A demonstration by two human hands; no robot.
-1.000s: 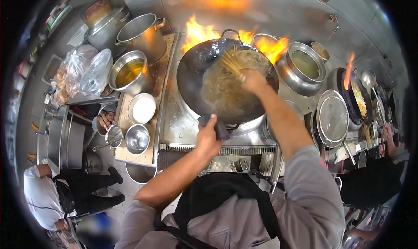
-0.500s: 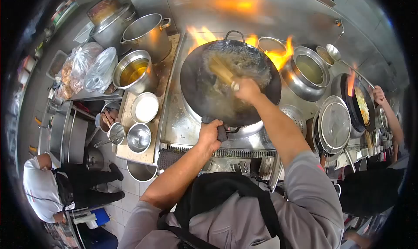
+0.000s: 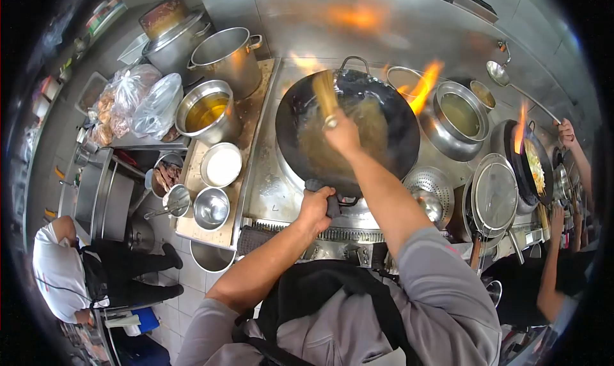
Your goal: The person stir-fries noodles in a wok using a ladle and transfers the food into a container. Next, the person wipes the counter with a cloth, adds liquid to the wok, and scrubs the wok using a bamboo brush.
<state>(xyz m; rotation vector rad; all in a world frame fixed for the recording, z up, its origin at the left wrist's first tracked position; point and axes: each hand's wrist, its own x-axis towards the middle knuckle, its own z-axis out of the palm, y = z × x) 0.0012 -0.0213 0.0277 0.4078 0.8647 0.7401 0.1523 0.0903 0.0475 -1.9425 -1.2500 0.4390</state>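
My right hand [image 3: 341,133] is closed round a bamboo wok brush [image 3: 325,92], whose bristles rest against the far inner wall of a large black wok [image 3: 289,126]. Murky brownish water [image 3: 377,132] swirls in the bottom of the wok. At the near rim, my left hand [image 3: 316,211] grips a folded dark cloth [image 3: 333,204] over the wok's near handle. The far loop handle [image 3: 355,60] stands free. Flames [image 3: 427,88] rise behind the wok on the right.
To the left are an oil pot [image 3: 206,108], a white-filled bowl [image 3: 221,164] and a steel bowl [image 3: 212,208]. On the right stand a liquid-filled pot [image 3: 460,116], a perforated ladle [image 3: 433,186] and strainers [image 3: 494,196]. A co-worker's hand [image 3: 566,132] holds a long ladle [image 3: 524,92] by another flaming wok.
My right hand has moved the brush left and up to the wok's far wall. The flames behind the wok are smaller on the left. The co-worker's other arm has come into view.
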